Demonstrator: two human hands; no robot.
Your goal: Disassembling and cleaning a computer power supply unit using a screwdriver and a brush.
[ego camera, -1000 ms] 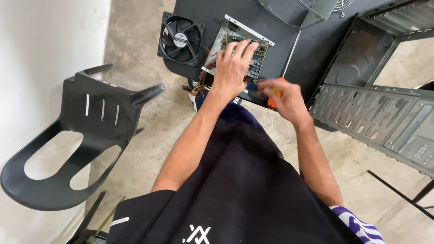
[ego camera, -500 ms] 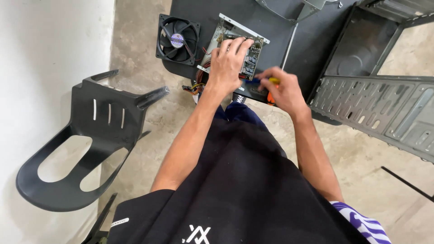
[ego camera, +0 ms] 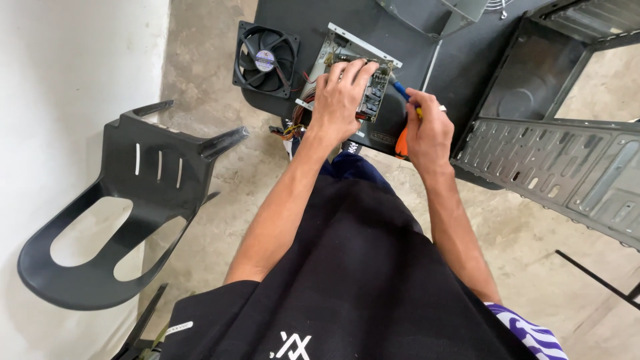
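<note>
Both hands work the opened power supply (ego camera: 347, 83) lying on the dark panel (ego camera: 467, 53): left hand (ego camera: 341, 97) spread flat pinning it steady, right hand (ego camera: 427, 130) gripping an orange-handled screwdriver (ego camera: 403, 127) angled into its circuit board.

fan (ego camera: 265, 61) left of circuit board (ego camera: 353, 80), open case (ego camera: 567, 140) right, chair (ego camera: 127, 207) far left

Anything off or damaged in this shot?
Yes: the black chair lies tipped over on the floor by the wall. A fan sits loose beside the opened power supply, which the left hand presses while the right hand holds a screwdriver.
</note>
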